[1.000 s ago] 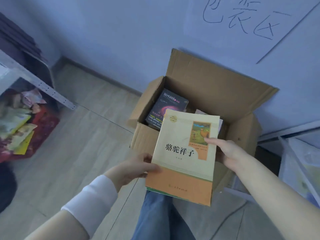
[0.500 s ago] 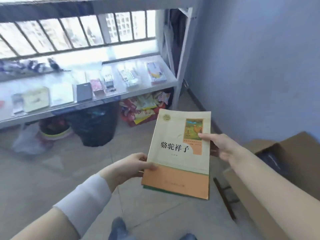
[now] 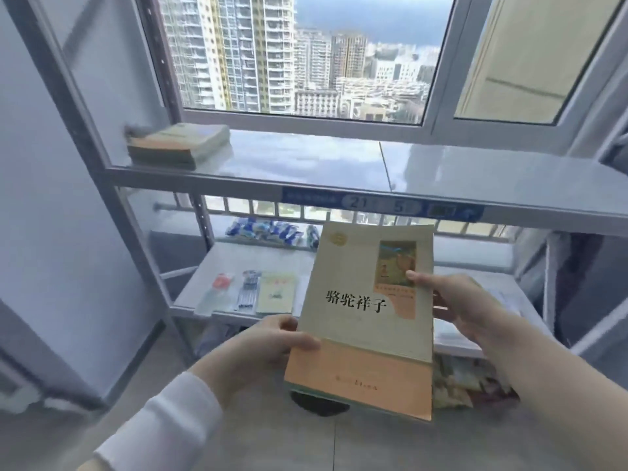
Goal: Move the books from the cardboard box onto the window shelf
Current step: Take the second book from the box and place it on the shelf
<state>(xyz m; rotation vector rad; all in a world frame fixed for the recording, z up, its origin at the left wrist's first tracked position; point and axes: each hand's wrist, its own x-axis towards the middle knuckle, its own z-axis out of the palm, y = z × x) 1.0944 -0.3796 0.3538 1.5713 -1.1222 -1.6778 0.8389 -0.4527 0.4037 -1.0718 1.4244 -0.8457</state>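
I hold a cream and orange book point(image 3: 363, 317) flat in front of me, below the front edge of the window shelf point(image 3: 339, 164). My left hand point(image 3: 272, 345) grips its left edge with the thumb on the cover. My right hand point(image 3: 455, 300) grips its right edge. More book edges show under the top one, so it may be a small stack. A pile of similar books point(image 3: 176, 144) lies on the shelf's far left. The cardboard box is out of view.
A lower shelf point(image 3: 238, 263) carries pens, packets and a thin booklet. Grey metal uprights point(image 3: 85, 107) frame the rack on the left. The window point(image 3: 299, 56) rises behind the shelf. Colourful papers point(image 3: 469, 382) lie on the floor at the right.
My view has swung from the box, past the lower shelf, up to the window shelf. The book stays in both hands, carried along with the turn.
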